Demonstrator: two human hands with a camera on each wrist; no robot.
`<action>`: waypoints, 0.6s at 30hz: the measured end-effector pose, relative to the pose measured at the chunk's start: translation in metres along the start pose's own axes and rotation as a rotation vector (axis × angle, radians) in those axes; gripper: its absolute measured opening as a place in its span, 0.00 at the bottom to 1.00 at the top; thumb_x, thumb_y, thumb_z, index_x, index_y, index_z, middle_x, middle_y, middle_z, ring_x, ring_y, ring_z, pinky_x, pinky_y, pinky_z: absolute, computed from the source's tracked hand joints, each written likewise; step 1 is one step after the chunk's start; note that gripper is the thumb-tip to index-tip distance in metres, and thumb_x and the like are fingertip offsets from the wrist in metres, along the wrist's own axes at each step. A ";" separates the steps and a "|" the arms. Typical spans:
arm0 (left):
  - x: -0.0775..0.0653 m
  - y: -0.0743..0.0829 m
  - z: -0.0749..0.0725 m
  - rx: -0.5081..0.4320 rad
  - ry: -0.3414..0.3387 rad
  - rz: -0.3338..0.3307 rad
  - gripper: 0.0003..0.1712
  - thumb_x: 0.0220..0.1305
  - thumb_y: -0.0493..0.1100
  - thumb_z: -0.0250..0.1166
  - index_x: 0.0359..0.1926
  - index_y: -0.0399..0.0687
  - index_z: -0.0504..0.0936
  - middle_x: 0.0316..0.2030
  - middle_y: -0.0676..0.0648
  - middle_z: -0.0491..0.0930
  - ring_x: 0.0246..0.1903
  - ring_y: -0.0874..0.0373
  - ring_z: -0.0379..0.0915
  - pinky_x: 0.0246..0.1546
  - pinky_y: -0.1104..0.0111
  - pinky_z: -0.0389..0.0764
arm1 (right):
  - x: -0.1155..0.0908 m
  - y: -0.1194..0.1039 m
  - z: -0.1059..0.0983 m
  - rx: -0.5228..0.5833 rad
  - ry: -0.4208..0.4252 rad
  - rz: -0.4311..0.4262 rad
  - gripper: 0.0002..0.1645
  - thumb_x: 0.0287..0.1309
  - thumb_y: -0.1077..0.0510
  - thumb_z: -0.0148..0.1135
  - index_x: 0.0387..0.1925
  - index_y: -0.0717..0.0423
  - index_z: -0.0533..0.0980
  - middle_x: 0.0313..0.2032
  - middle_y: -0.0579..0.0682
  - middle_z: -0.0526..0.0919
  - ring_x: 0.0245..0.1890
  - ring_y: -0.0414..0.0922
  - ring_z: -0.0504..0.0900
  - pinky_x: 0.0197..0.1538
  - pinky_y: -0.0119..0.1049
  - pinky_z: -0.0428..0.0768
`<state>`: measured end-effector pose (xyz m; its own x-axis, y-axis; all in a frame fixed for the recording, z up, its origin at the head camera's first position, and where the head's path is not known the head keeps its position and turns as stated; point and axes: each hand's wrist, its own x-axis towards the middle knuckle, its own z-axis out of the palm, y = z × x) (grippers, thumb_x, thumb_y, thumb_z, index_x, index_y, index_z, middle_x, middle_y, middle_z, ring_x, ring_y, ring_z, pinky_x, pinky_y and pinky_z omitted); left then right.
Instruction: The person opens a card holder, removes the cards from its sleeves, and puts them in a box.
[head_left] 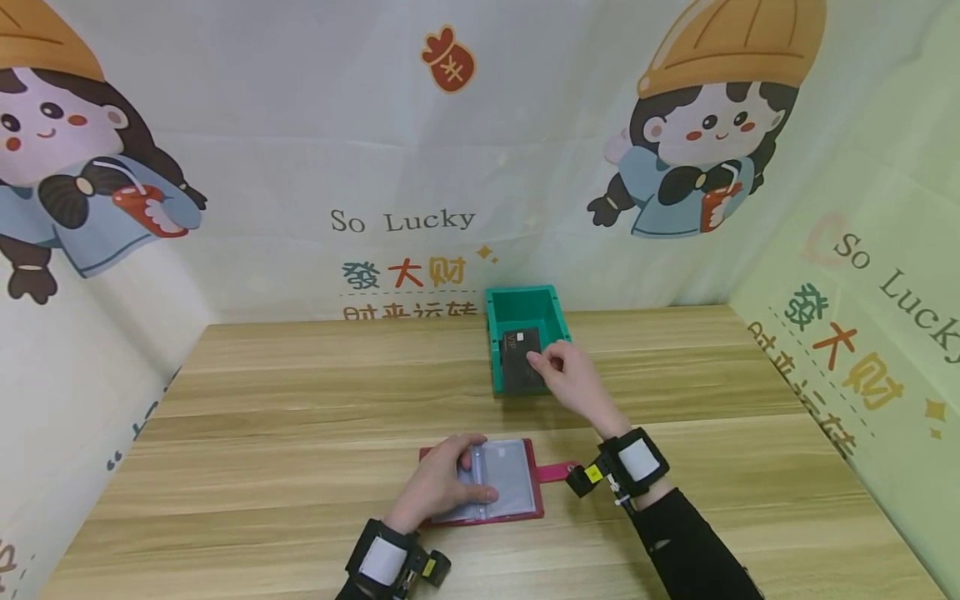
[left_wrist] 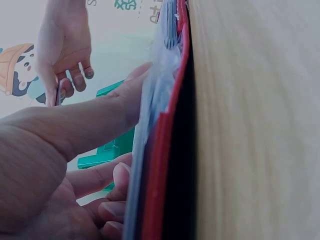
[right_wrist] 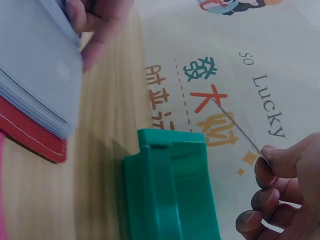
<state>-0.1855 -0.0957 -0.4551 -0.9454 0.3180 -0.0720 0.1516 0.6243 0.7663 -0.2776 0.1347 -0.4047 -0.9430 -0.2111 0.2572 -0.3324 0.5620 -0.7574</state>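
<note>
On the table lies a red card holder [head_left: 537,483], spread flat with its clear plastic sleeves [head_left: 506,477] facing up. My left hand [head_left: 442,479] rests across its left part, the thumb stretched over the sleeves and pressing them. Toward the card holder's far edge, its other fingers bend down. Above the near part of a green box [head_left: 493,354], my right hand [head_left: 573,379] pinches a black card [head_left: 517,367] marked VIP between thumb and index finger. Edge-on in the right wrist view, the card [right_wrist: 240,130] appears as a thin line.
A pink strap [head_left: 555,472] sticks out from the card holder's right side. The green box stands at the table's back edge, against a printed cloth backdrop [head_left: 300,167]. More printed cloth [head_left: 885,250] rises along the right side. Wood-grain table [head_left: 300,400] surrounds the things.
</note>
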 end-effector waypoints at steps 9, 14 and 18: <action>-0.001 -0.001 0.000 -0.006 -0.003 0.007 0.44 0.50 0.40 0.85 0.67 0.34 0.77 0.39 0.46 0.72 0.40 0.53 0.67 0.40 0.66 0.65 | 0.023 -0.013 -0.013 -0.069 -0.036 0.026 0.22 0.77 0.55 0.60 0.23 0.60 0.74 0.20 0.46 0.65 0.23 0.44 0.64 0.32 0.36 0.61; -0.001 -0.001 0.000 -0.007 -0.007 0.010 0.44 0.50 0.40 0.84 0.67 0.34 0.76 0.39 0.46 0.72 0.41 0.53 0.67 0.40 0.66 0.66 | 0.036 -0.020 -0.017 -0.133 -0.046 0.034 0.24 0.78 0.54 0.59 0.22 0.59 0.75 0.17 0.45 0.64 0.20 0.43 0.64 0.29 0.35 0.61; -0.001 -0.001 0.000 -0.001 -0.004 0.012 0.44 0.50 0.41 0.84 0.67 0.34 0.77 0.39 0.46 0.72 0.41 0.53 0.67 0.41 0.65 0.66 | 0.048 -0.026 -0.021 -0.188 -0.071 0.054 0.25 0.78 0.52 0.58 0.21 0.57 0.74 0.16 0.44 0.64 0.18 0.42 0.64 0.28 0.35 0.60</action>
<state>-0.1845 -0.0964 -0.4556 -0.9422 0.3285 -0.0654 0.1627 0.6197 0.7678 -0.3143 0.1268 -0.3602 -0.9584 -0.2283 0.1715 -0.2845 0.7120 -0.6419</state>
